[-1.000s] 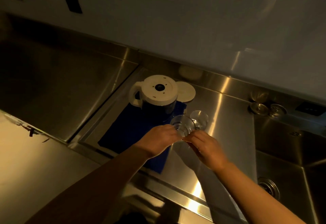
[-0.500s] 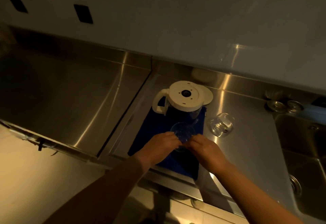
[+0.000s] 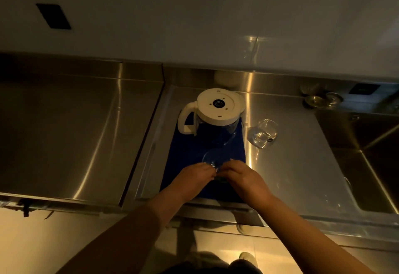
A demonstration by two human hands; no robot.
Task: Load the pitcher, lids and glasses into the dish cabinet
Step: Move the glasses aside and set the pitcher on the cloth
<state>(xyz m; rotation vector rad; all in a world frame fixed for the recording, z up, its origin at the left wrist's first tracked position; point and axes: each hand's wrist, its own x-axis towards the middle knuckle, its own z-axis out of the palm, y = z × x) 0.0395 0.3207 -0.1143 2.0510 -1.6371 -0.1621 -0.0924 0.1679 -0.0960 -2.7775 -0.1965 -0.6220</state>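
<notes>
A clear pitcher [image 3: 216,126] with a white lid and white handle stands at the back of a blue mat [image 3: 185,165] on the steel counter. In front of it a small clear glass [image 3: 212,159] sits low over the mat, held from both sides: my left hand [image 3: 192,176] grips its left side and my right hand [image 3: 239,176] its right side. My fingers hide the glass's near part. A second clear glass [image 3: 262,133] stands alone on the bare steel, right of the pitcher. A round white lid [image 3: 240,101] peeks out behind the pitcher.
The steel counter [image 3: 291,165] runs to a sink basin [image 3: 371,165] at the right, with small metal fittings [image 3: 319,99] behind it. A flat steel panel [image 3: 75,133] lies left of the mat. White wall above; floor and my feet below the counter edge.
Both hands carried the glass from beside the other glass leftward and down onto the blue mat in front of the pitcher. The view shifted, so the counter now appears level.
</notes>
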